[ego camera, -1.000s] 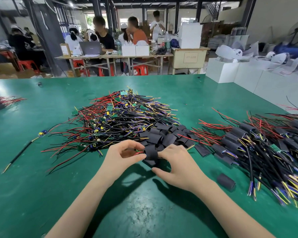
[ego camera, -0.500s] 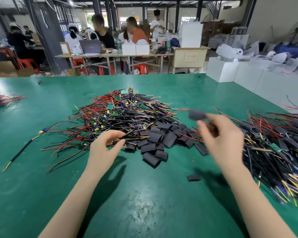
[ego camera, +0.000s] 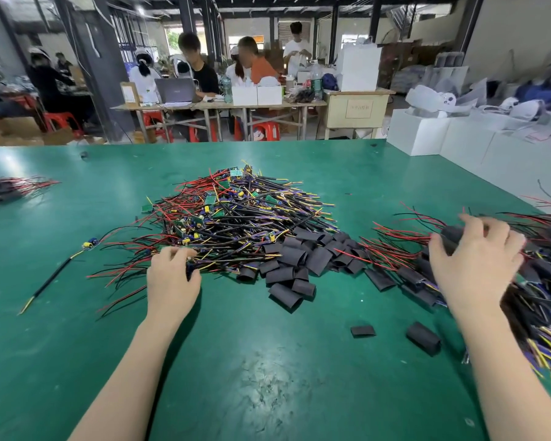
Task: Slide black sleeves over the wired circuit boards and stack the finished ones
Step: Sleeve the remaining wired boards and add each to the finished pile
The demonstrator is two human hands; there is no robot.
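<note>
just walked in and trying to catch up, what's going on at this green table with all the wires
A person is sleeving wired circuit boards at a green table. Their right hand is setting a sleeved board onto the finished stack on the right. Their left hand reaches into the near edge of the central pile of bare boards, fingers curled at its wires. Empty black sleeves lie heaped between the two piles, and two loose ones sit nearer the person.

A green table [ego camera: 268, 377] carries a heap of wired boards [ego camera: 236, 218], loose black sleeves [ego camera: 293, 265] and sleeved boards [ego camera: 538, 281].
</note>
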